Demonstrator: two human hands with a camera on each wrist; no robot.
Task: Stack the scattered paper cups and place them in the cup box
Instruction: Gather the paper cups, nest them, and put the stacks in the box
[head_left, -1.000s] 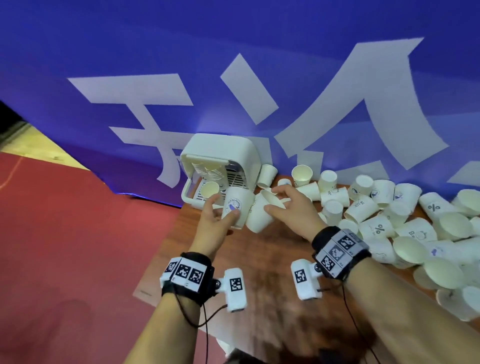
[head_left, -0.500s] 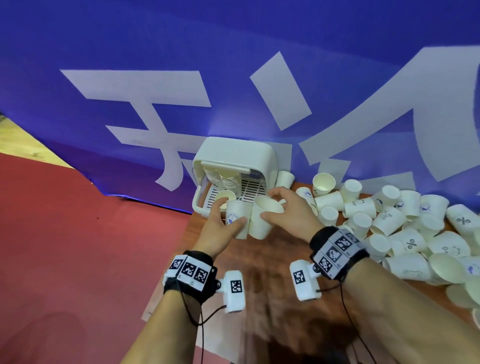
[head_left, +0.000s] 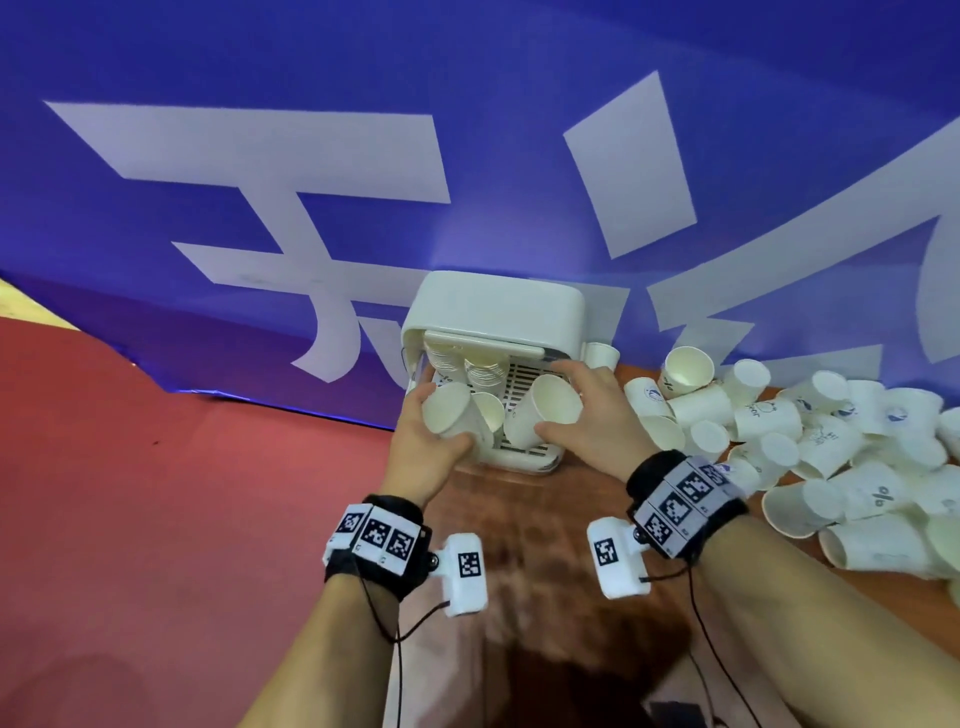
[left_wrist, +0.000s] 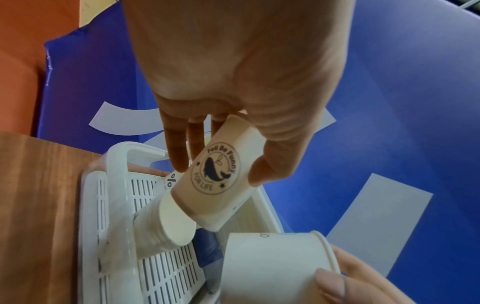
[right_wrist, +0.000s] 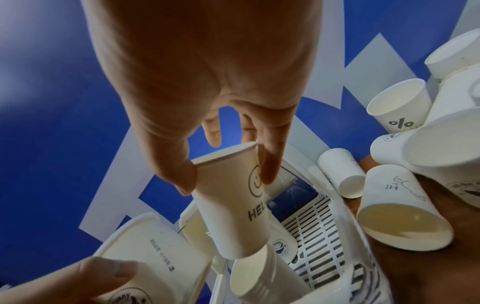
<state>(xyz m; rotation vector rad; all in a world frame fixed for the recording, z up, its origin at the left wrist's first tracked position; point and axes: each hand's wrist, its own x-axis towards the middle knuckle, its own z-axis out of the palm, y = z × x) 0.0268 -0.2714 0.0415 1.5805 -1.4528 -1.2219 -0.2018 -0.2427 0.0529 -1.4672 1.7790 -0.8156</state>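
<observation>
Over the cup box (head_left: 493, 312), each hand grips a cup.

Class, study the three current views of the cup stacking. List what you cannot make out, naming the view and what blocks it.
1. Head view: how many cups are stacked inside the cup box; its hood hides them.
2. Right wrist view: the word on the right hand's cup reads only "HEL"; the rest curves away.
3. Head view: the loose cups run past the right edge.
4. Left wrist view: the left hand's fingertips are behind its whale-logo cup.
</observation>
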